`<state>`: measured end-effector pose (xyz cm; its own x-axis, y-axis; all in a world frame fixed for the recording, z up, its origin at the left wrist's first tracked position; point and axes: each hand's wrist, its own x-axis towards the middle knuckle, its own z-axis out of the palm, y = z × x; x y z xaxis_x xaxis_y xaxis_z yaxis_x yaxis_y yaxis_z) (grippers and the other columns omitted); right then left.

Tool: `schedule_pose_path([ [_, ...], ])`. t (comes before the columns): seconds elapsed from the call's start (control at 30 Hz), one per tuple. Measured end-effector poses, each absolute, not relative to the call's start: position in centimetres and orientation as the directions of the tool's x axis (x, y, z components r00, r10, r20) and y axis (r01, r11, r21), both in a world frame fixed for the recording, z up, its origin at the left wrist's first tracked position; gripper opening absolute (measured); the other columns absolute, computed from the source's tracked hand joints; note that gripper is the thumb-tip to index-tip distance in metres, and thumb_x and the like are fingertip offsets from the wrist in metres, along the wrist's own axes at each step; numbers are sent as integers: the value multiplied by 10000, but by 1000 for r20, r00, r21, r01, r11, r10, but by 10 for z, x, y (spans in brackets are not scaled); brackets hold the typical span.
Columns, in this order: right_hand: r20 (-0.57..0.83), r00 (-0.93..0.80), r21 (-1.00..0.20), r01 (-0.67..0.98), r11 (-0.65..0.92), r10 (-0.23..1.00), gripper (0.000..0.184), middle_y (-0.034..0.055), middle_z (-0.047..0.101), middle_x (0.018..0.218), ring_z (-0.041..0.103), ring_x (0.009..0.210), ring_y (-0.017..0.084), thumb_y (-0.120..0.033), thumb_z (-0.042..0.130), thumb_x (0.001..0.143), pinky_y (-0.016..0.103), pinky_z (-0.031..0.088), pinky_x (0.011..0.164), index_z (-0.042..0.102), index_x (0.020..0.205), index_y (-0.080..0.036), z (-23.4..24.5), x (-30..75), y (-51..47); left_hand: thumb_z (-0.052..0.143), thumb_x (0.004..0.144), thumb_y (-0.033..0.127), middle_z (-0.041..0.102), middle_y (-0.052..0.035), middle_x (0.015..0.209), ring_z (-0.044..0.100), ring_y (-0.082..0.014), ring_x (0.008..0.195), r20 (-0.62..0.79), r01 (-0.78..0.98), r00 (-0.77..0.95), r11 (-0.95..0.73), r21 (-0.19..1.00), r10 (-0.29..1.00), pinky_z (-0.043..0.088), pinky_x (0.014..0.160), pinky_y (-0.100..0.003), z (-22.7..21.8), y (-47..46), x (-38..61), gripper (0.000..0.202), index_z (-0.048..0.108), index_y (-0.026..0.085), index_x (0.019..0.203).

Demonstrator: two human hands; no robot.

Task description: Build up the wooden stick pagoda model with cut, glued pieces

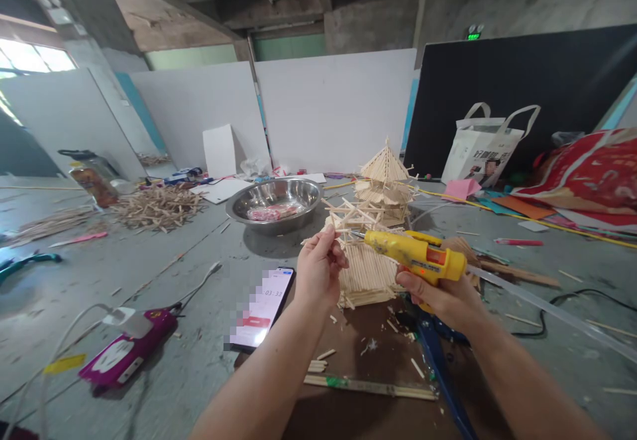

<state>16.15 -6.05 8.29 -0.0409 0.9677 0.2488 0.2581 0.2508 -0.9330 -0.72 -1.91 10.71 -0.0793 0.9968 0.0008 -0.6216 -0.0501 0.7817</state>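
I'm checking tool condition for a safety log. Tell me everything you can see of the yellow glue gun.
The glue gun is yellow plastic, smudged, with an orange patch on its side and a thin nozzle. The right hand grips its handle, holding it roughly level, nozzle pointing left at the stick house pinched by the left hand. A clear glue stick juts from its rear.

Ahead: blocked by stick model (pixel 365 271), stick tower (pixel 384 181) just behind it.
Left front: steel bowl (pixel 273 202) near the model; narrow gap between them.
Near left: phone (pixel 261 307) close in; purple power strip (pixel 124 354) and its cables farther out.
Middle left: open grey surface between phone, bowl and stick pile (pixel 156 208).
Right: glue stick (pixel 547 307) slanting from glue gun (pixel 415 254); black cable (pixel 572 297) beyond.
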Motion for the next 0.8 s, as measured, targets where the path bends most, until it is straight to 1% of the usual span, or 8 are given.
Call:
schedule_pose_path([
  [0.07,247,-39,-931,268,248,968,294,-17,487,534,440,444,89,-455,592,652,216,377,396,590,728,-171,82,162,-59,666,601,301,427,76,400,369,-27,338,-1,-616,-80,-49,787,997,276,370,-164,108,-20,-6,217,534,130,616],
  [0.27,274,-49,-939,202,278,961,247,-29,468,500,420,417,84,-422,605,651,210,350,369,571,686,-180,85,159,-61,672,589,310,429,77,392,375,-31,330,14,-602,-78,-58,796,997,273,367,-165,107,-20,-5,227,533,133,618],
  [0.4,274,30,-943,204,262,961,216,-36,460,493,414,419,85,-406,609,653,215,351,377,572,676,-195,85,157,-63,679,577,320,429,79,394,374,-29,328,18,-596,-74,-58,801,997,274,367,-164,107,-20,-4,241,531,135,617],
  [0.6,267,-61,-935,223,274,962,195,-30,483,525,432,418,90,-384,614,651,223,368,368,583,712,-201,80,164,-58,662,601,319,428,77,392,372,-30,325,23,-598,-78,-65,799,997,270,365,-165,106,-19,-4,231,520,136,604],
  [0.8,276,-38,-944,177,278,960,191,-37,468,520,417,408,84,-378,615,649,222,351,360,578,711,-201,81,161,-58,656,615,309,431,75,396,372,-30,328,33,-602,-74,-71,795,997,274,367,-165,106,-19,-4,224,519,132,604],
])
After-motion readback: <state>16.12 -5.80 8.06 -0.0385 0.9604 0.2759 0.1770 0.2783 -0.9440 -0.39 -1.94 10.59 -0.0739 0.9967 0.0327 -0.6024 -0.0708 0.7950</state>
